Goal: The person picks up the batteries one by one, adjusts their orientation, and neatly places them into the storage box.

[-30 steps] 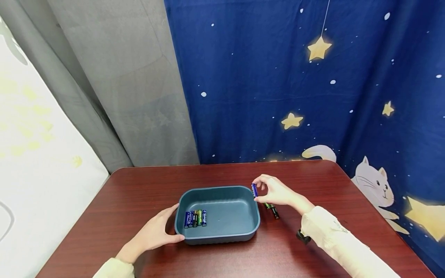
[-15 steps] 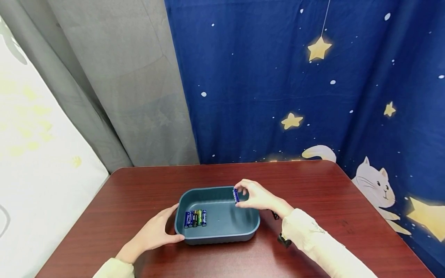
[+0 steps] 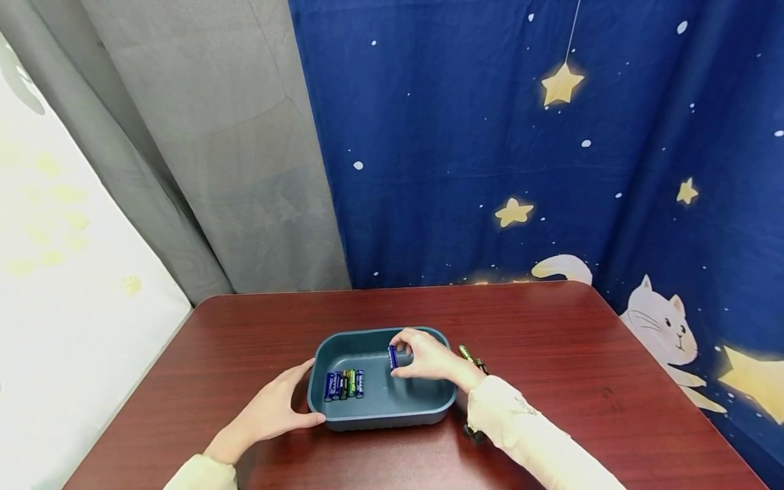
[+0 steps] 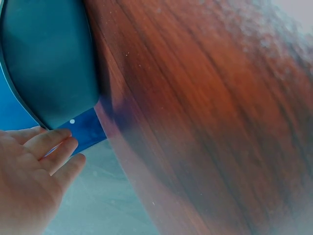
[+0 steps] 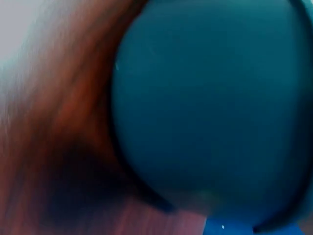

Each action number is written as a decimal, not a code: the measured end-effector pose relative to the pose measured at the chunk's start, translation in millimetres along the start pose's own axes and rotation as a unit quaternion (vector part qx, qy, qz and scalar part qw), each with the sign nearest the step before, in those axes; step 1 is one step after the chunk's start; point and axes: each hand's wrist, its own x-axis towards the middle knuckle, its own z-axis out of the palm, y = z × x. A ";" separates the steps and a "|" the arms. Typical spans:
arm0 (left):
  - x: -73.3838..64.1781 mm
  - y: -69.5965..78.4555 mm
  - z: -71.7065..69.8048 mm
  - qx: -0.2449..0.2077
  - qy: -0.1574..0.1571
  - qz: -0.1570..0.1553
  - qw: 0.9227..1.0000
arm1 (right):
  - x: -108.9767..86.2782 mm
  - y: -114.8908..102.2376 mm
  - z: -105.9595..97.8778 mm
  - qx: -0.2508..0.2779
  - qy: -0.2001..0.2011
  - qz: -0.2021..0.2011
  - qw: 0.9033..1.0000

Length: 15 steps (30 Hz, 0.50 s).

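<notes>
A blue-green rectangular bin (image 3: 404, 410) stands on the table. Along its left end, my left hand (image 3: 278, 405) touches it with spread, fairly straight fingers, thumb at the front corner. The left wrist view shows that hand (image 4: 34, 171) with its fingertips at the rim of the bin (image 4: 49, 58). Inside the bin, several blue, black and green batteries (image 3: 344, 385) lie side by side on the left. My right hand (image 3: 425, 355) pinches a blue battery (image 3: 393, 357) over the bin's right half. Blur fills the right wrist view, where the bin (image 5: 210, 98) shows.
Loose batteries, one green (image 3: 465, 353) and at least one dark (image 3: 482, 367), lie right of the bin, partly behind my right forearm. The reddish-brown table (image 3: 257, 327) ends at a grey curtain (image 3: 275, 238) and a blue star curtain (image 3: 429, 204).
My right hand has carried the blue battery leftward from beyond the bin's right edge to over its inside. The left hand and the row of batteries have stayed in place.
</notes>
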 end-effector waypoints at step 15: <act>0.1 0.2 -0.8 -0.007 -0.006 -0.004 1.000 | 10.2 -17.1 32.5 -0.065 -0.032 0.070 0.995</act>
